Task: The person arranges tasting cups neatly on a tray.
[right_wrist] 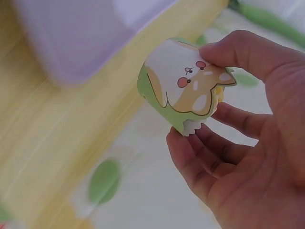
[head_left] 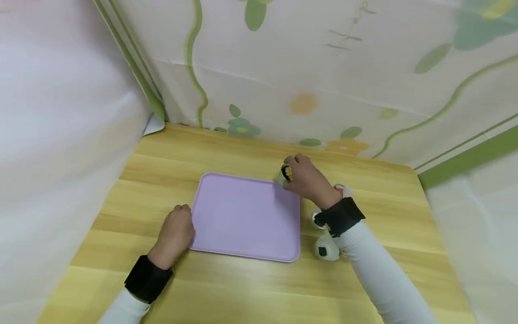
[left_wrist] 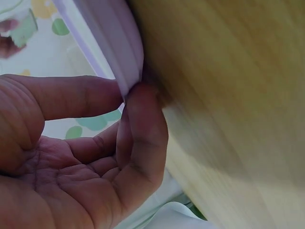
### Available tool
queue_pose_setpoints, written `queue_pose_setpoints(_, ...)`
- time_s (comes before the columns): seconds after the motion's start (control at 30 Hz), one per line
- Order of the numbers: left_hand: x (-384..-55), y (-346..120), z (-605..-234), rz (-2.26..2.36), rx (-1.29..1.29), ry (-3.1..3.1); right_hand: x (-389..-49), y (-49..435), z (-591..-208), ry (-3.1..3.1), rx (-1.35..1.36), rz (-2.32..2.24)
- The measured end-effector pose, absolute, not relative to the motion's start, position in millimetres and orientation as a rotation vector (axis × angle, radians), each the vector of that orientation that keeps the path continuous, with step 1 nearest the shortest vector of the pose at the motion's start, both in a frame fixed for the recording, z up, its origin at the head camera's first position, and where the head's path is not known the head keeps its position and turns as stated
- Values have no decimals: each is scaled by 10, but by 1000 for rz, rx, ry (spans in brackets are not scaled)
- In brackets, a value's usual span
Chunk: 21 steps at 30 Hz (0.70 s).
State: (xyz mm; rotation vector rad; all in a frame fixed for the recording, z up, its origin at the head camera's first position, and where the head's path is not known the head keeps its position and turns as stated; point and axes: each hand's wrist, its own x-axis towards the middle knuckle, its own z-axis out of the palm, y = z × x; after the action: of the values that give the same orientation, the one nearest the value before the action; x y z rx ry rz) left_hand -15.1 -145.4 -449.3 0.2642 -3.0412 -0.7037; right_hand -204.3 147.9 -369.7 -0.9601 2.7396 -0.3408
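A light purple rectangular tray (head_left: 244, 218) lies on the wooden table. At its left edge, my left hand (head_left: 176, 231) pinches the rim between thumb and curled index finger, as the left wrist view shows. Over the tray's far right corner, my right hand (head_left: 308, 180) holds a small green paper cup (right_wrist: 159, 90) printed with a cartoon animal face. The thumb presses one side and the fingers support the other. Inside the cup is a food-like piece (head_left: 288, 173) with a dark rim and yellow-orange top; the rest of it is hidden.
Right of the tray stands a whitish cup (head_left: 332, 252) whose contents bear a black square. Behind it, another small item (head_left: 317, 220) and a reddish one (head_left: 340, 190) are partly covered by the right wrist. Floral fabric (head_left: 263, 81) hangs along the table's far edge.
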Motion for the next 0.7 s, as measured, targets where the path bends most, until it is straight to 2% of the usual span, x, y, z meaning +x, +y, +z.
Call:
queue_pose_setpoints(0.37,-236,-1246,-4488,-731,249,-3015,-1883,646,-3781,2707,-1287,-254)
queue_pose_setpoints(0.53,-271,-1146,-4467,-753,220,-2961,-1829,423,-3831,2689,-1320,-191)
queue_pose_setpoints(0.7,-350,-1055,-4468,-762,116,-2979,-1740,442,-3903,2737,-1230,-139)
